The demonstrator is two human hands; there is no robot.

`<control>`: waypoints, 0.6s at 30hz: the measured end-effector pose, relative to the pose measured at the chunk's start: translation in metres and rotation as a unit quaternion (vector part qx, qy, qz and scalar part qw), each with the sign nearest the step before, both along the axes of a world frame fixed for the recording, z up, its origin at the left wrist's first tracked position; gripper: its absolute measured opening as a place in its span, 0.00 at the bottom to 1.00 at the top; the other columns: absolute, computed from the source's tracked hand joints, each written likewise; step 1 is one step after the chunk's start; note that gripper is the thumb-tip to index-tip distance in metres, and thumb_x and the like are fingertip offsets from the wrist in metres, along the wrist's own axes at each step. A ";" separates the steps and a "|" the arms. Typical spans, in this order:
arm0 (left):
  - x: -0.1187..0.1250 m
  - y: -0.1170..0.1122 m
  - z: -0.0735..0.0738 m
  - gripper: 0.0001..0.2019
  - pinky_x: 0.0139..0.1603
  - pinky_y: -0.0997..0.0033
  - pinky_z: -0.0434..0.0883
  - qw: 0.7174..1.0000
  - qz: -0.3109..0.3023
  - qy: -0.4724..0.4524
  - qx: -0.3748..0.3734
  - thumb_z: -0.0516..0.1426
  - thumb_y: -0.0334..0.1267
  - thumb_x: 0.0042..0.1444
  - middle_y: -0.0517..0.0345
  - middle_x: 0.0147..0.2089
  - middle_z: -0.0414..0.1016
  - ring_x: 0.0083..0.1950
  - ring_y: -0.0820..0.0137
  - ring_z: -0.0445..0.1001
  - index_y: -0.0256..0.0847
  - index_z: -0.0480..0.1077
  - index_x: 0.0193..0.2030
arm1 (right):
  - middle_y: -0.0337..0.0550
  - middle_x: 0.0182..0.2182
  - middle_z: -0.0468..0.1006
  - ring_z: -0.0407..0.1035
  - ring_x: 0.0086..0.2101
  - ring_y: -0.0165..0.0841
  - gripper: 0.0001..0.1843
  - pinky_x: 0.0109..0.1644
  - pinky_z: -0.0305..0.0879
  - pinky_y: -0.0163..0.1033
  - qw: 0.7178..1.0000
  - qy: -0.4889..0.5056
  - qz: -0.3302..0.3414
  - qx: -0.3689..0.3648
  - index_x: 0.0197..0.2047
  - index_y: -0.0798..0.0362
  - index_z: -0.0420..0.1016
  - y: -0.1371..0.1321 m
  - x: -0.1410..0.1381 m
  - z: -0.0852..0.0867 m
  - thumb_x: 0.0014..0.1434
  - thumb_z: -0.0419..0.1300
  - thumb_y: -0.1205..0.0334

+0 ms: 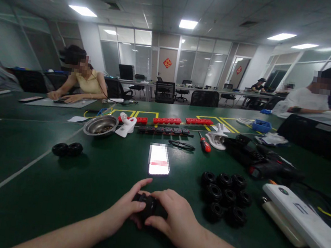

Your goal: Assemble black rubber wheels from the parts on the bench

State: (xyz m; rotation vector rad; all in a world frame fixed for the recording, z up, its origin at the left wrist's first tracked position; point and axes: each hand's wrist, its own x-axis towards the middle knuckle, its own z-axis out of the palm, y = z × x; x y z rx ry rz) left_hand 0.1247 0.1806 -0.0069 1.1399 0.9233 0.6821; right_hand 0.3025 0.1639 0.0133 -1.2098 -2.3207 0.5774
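Near the front of the green table, both hands hold a small black wheel [149, 205] with a knobbly, rounded look. My left hand [126, 205] grips its left side, thumb on top and index finger stretched past it. The fingers of my right hand [177, 214] curl round the other side, hiding part of it. Several black wheels [229, 197] stand in a cluster to the right. Two more black wheels [67, 149] sit side by side at the left. Just beyond my hands lies a phone [158, 170] with its screen lit.
Farther back are a metal bowl [91, 127] of small parts, red plastic strips [167, 121], a black strip [167, 131], glasses [182, 145] and a red-handled screwdriver [205, 144]. A white power bank-like device [301, 223] and black equipment [264, 161] lie right. Other people sit at both sides.
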 end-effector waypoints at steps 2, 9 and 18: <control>0.002 -0.002 0.003 0.34 0.24 0.69 0.65 0.999 0.010 0.044 0.008 0.55 0.47 0.43 0.51 0.41 0.62 0.26 0.70 0.70 0.44 0.46 0.56 | 0.43 0.36 0.72 0.65 0.36 0.36 0.24 0.37 0.60 0.37 1.000 -0.003 0.002 0.011 0.44 0.53 0.67 -0.001 -0.001 0.002 0.44 0.64 0.52; 0.002 -0.007 0.009 0.29 0.33 0.66 0.67 0.994 0.027 0.070 0.073 0.57 0.46 0.43 0.54 0.40 0.65 0.36 0.65 0.69 0.42 0.54 0.52 | 0.43 0.36 0.71 0.65 0.35 0.36 0.27 0.37 0.60 0.39 1.000 -0.009 -0.002 -0.007 0.42 0.53 0.66 -0.002 0.000 0.004 0.43 0.61 0.45; 0.000 -0.001 -0.002 0.38 0.20 0.75 0.66 0.998 0.047 -0.009 0.037 0.60 0.43 0.39 0.56 0.39 0.61 0.27 0.72 0.69 0.48 0.44 0.56 | 0.41 0.31 0.72 0.64 0.32 0.33 0.12 0.33 0.58 0.35 0.999 -0.018 -0.022 -0.019 0.36 0.54 0.68 0.000 -0.002 0.003 0.50 0.59 0.56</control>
